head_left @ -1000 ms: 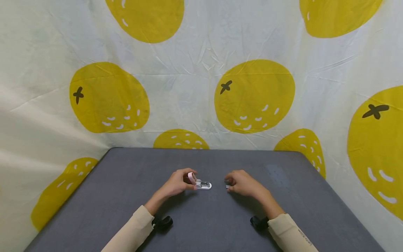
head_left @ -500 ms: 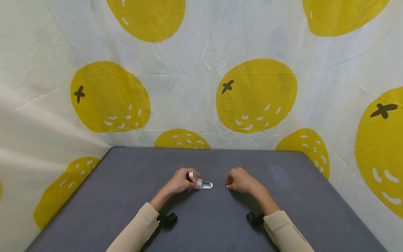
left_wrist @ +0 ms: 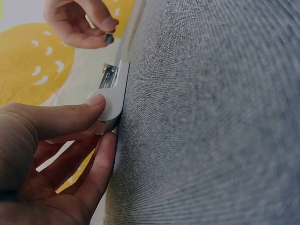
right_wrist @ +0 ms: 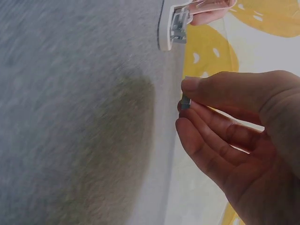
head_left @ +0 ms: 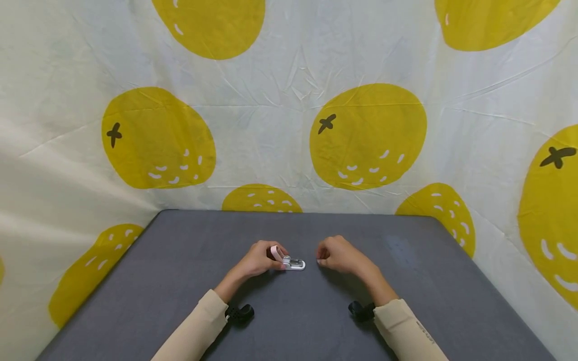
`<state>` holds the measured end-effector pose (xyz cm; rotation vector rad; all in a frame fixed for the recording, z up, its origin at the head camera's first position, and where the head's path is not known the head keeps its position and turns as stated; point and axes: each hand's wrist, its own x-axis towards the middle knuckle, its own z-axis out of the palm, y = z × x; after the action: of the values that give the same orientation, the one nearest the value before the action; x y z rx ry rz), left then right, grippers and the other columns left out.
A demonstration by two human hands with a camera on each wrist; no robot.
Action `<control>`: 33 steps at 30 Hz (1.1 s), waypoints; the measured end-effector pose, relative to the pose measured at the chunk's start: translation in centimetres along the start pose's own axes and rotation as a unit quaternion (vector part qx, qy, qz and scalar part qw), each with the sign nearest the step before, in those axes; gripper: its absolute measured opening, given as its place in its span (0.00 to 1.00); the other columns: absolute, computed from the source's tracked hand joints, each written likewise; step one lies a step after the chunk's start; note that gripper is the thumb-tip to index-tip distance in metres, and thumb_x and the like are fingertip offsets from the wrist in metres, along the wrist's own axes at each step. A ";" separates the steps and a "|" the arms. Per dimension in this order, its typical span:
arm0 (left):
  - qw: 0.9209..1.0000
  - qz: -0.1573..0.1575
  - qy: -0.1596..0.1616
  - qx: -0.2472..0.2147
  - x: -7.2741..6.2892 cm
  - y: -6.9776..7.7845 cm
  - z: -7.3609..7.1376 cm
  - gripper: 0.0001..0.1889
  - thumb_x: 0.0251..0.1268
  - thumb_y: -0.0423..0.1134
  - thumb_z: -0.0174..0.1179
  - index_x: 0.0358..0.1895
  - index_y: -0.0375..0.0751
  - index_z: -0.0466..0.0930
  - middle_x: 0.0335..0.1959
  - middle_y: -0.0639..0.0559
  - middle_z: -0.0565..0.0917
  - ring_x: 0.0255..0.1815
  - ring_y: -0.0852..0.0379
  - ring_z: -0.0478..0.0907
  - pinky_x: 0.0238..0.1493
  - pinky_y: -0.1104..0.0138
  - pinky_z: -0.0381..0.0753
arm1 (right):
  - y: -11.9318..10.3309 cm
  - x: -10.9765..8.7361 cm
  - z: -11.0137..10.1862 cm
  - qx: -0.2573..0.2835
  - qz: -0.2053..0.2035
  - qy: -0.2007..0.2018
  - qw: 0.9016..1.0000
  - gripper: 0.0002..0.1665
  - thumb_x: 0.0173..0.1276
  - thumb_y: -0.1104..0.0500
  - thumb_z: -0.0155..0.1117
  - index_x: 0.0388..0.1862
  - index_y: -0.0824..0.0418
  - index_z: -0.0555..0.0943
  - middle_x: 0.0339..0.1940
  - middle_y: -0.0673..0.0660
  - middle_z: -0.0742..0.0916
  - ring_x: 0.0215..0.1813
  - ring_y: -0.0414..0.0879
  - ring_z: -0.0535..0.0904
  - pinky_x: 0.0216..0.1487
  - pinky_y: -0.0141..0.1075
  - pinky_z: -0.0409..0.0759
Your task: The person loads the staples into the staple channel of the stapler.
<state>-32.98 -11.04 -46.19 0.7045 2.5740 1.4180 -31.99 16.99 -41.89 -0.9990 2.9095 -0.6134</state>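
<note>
A small white and pink stapler (head_left: 295,264) stands on the grey table with its pink top arm (head_left: 276,253) swung up. Its metal staple channel (left_wrist: 108,76) shows uncovered in the left wrist view. My left hand (head_left: 257,260) grips the stapler's hinge end, thumb on its white side and fingers around the other. To the right, a short gap away, my right hand (head_left: 342,255) hovers over the table. Between its thumb and fingertips it pinches a short strip of staples (right_wrist: 186,102), mostly covered by the fingers.
The grey cloth-covered table (head_left: 217,230) spreads around both hands. Behind it hangs a white curtain (head_left: 262,140) printed with yellow fruit. Black wrist cameras (head_left: 241,314) sit at both sleeves, close above the table.
My right hand has moved left toward the stapler with the staple strip. The left hand and the stapler shifted slightly right at first, then stayed still.
</note>
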 end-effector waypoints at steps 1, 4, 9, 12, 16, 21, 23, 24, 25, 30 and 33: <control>1.000 -0.001 0.000 -0.001 0.0 0.0 0.0 0.16 0.53 0.32 0.79 0.47 0.39 0.90 0.36 0.48 0.89 0.31 0.64 0.79 0.35 0.70 0.78 | -0.1 0.1 0.0 0.005 0.002 0.001 1.000 0.03 0.62 0.64 0.75 0.31 0.57 0.88 0.28 0.47 0.88 0.31 0.36 0.80 0.37 0.33 0.79; 1.000 -0.003 0.002 -0.005 -0.1 0.1 0.0 0.16 0.52 0.32 0.79 0.46 0.39 0.90 0.35 0.48 0.89 0.31 0.63 0.79 0.36 0.68 0.78 | -0.5 0.4 0.0 0.024 0.002 0.008 1.000 0.02 0.64 0.64 0.74 0.35 0.59 0.89 0.31 0.49 0.89 0.33 0.37 0.82 0.37 0.33 0.81; 1.000 -0.007 0.006 -0.008 -0.2 -0.1 0.0 0.16 0.53 0.33 0.79 0.46 0.38 0.90 0.36 0.49 0.89 0.31 0.63 0.79 0.35 0.69 0.78 | -1.1 0.9 0.0 0.040 -0.006 0.019 0.999 0.06 0.66 0.65 0.73 0.41 0.63 0.89 0.34 0.51 0.91 0.35 0.39 0.85 0.40 0.34 0.83; 1.000 -0.003 0.009 -0.014 -0.3 -0.2 0.1 0.16 0.53 0.33 0.78 0.46 0.37 0.90 0.37 0.48 0.90 0.31 0.64 0.79 0.34 0.69 0.78 | -1.4 1.3 0.1 0.043 -0.021 0.026 0.998 0.07 0.65 0.65 0.72 0.41 0.63 0.90 0.34 0.51 0.91 0.36 0.40 0.85 0.40 0.34 0.83; 1.000 -0.007 0.009 -0.022 -0.2 -0.3 0.3 0.16 0.54 0.33 0.78 0.47 0.38 0.90 0.41 0.45 0.91 0.33 0.64 0.81 0.35 0.70 0.79 | -1.7 1.5 0.5 0.065 -0.038 0.037 0.997 0.07 0.64 0.66 0.72 0.41 0.63 0.90 0.35 0.52 0.91 0.37 0.40 0.87 0.40 0.32 0.83; 0.999 -0.011 0.000 -0.031 0.0 -0.4 0.6 0.15 0.57 0.33 0.77 0.48 0.37 0.90 0.43 0.43 0.91 0.35 0.64 0.82 0.36 0.69 0.79 | -1.8 1.4 1.5 0.106 -0.031 0.036 0.993 0.06 0.66 0.65 0.72 0.42 0.63 0.89 0.36 0.52 0.91 0.37 0.38 0.86 0.39 0.30 0.82; 0.999 -0.008 -0.003 -0.034 0.0 -0.5 0.6 0.15 0.57 0.33 0.77 0.49 0.37 0.90 0.44 0.42 0.91 0.35 0.63 0.82 0.36 0.69 0.79 | -1.8 1.4 2.0 0.120 -0.028 0.041 0.991 0.07 0.67 0.64 0.72 0.44 0.63 0.88 0.37 0.52 0.91 0.37 0.38 0.86 0.40 0.30 0.82; 0.999 -0.009 -0.002 -0.035 -0.1 -0.5 0.6 0.15 0.57 0.33 0.77 0.48 0.37 0.90 0.44 0.43 0.91 0.35 0.63 0.82 0.36 0.69 0.78 | -1.8 1.4 2.2 0.128 -0.030 0.046 0.990 0.09 0.67 0.64 0.71 0.45 0.63 0.88 0.37 0.52 0.91 0.37 0.38 0.86 0.40 0.30 0.82; 0.999 -0.009 0.000 -0.034 -0.1 -0.5 0.6 0.15 0.57 0.33 0.77 0.48 0.38 0.90 0.44 0.43 0.91 0.35 0.62 0.82 0.36 0.68 0.78 | -1.8 1.5 2.4 0.134 -0.034 0.052 0.989 0.10 0.68 0.64 0.71 0.47 0.64 0.87 0.37 0.53 0.91 0.37 0.39 0.86 0.40 0.30 0.83; 0.999 -0.017 0.008 -0.028 -0.2 -0.6 0.6 0.14 0.57 0.35 0.77 0.46 0.40 0.90 0.46 0.46 0.91 0.36 0.62 0.82 0.38 0.69 0.78 | -1.9 1.8 3.5 0.159 -0.043 0.075 0.983 0.10 0.69 0.65 0.70 0.49 0.63 0.87 0.37 0.53 0.90 0.38 0.39 0.86 0.41 0.31 0.83; 1.000 -0.015 0.013 -0.021 -0.3 -0.7 0.6 0.14 0.56 0.35 0.78 0.46 0.40 0.91 0.44 0.46 0.91 0.36 0.63 0.82 0.38 0.69 0.79 | -2.0 2.0 3.9 0.165 -0.039 0.074 0.983 0.08 0.68 0.64 0.71 0.45 0.62 0.88 0.36 0.52 0.91 0.37 0.38 0.85 0.41 0.30 0.83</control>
<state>-32.79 -11.05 -47.13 0.6440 2.5558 1.4765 -31.89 12.95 -44.53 -1.0637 2.7624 -1.1753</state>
